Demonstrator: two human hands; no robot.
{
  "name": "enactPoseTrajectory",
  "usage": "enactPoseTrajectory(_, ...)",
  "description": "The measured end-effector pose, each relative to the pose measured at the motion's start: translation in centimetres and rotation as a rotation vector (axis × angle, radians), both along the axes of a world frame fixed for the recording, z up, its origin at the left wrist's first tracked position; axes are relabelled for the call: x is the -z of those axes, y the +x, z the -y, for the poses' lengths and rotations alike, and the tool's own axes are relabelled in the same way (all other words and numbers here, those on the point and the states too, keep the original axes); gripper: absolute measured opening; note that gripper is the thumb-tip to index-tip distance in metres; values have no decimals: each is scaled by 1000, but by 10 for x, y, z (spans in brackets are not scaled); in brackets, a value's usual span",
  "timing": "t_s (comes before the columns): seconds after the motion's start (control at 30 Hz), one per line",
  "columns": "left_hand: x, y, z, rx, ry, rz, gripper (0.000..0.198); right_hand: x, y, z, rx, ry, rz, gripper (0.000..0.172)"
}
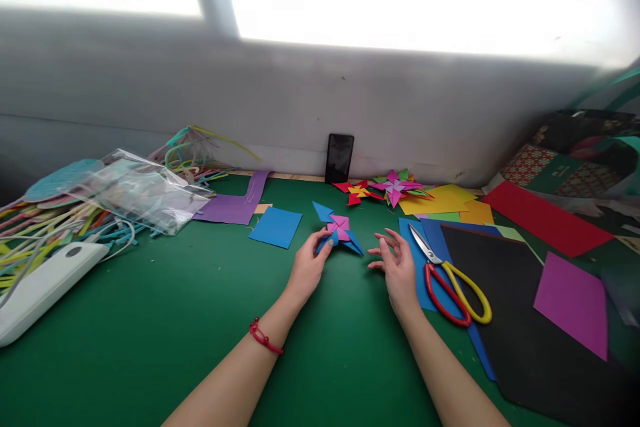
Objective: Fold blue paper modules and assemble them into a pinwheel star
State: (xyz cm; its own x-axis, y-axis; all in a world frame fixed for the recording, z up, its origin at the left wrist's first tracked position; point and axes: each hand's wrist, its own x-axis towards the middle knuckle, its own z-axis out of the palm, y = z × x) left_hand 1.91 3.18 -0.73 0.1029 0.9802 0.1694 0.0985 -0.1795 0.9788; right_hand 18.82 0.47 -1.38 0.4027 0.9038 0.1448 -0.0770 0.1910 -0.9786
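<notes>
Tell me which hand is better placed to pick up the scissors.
Probably the right. The right hand is open and empty, close beside the scissors. The left hand is farther off and its grip is on the blue and pink paper pinwheel.

Bare green table mat (pixel 165 320) up front, clutter along the far edge and the right.

The widest free stretch is the near-left mat, bounded on the left by a white plastic device (pixel 45 283) and a crumpled clear plastic bag (pixel 145 193). Between the left hand (pixel 307 268) and the right hand (pixel 397 270) the mat lies open; the blue and pink paper pinwheel (pixel 340 230), pinched by the left hand, closes the far end. Red- and yellow-handled scissors (pixel 450 280) lie just right of the right hand, a black paper sheet (pixel 525 320) beyond them.
</notes>
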Motion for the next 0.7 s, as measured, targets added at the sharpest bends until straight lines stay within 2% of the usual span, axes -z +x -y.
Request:
enactPoseTrajectory(0.23, -11, -2, 12, -265, 294, -659, 30, 2, -1, 3, 41, -17, 197, 29)
enactPoseTrajectory(0.37, -4, -9, 6, -379, 259, -936, 41, -7, -6, 11, -73, 49, 488, 24)
enactPoseTrajectory(0.47, 5, -18, -3, -439, 181, -994, 51, -12, -11, 16, -244, 49, 657, 25)
enactPoseTrajectory(0.53, 9, -23, -7, -438, 125, -1002, 52, -12, -12, 16, -306, 0, 697, 29)
enactPoseTrajectory(0.6, 10, -28, -8, -404, 117, -977, 50, -10, -12, 15, -304, -31, 723, 32)
enactPoseTrajectory(0.7, 9, -31, -9, -343, 174, -906, 47, -10, -12, 16, -239, 9, 795, 33)
